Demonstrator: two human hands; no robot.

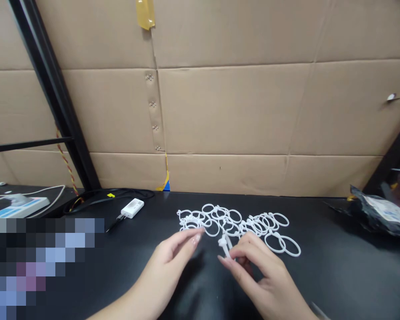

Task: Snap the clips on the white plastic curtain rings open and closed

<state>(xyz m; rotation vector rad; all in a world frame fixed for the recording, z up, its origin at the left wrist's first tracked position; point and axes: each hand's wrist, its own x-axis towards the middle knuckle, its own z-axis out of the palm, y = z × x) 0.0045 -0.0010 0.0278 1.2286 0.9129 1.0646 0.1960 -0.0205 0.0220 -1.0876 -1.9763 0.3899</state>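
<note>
A heap of several white plastic rings (pixel 235 222) lies on the black table (pixel 320 275) in front of me. My right hand (pixel 258 271) pinches a small white plastic piece (pixel 225 247) between thumb and forefinger, just below the heap. My left hand (pixel 175 253) reaches toward the heap's left side with its fingers stretched out and close together, fingertips nearly touching the nearest ring; nothing is in it.
A cardboard wall (pixel 236 111) backs the table. A small white adapter (pixel 132 208) with a black cable lies to the left, beside a white device (pixel 18 205). A black plastic bag (pixel 380 213) sits at the right edge. A black metal frame (pixel 53 89) slants at the left.
</note>
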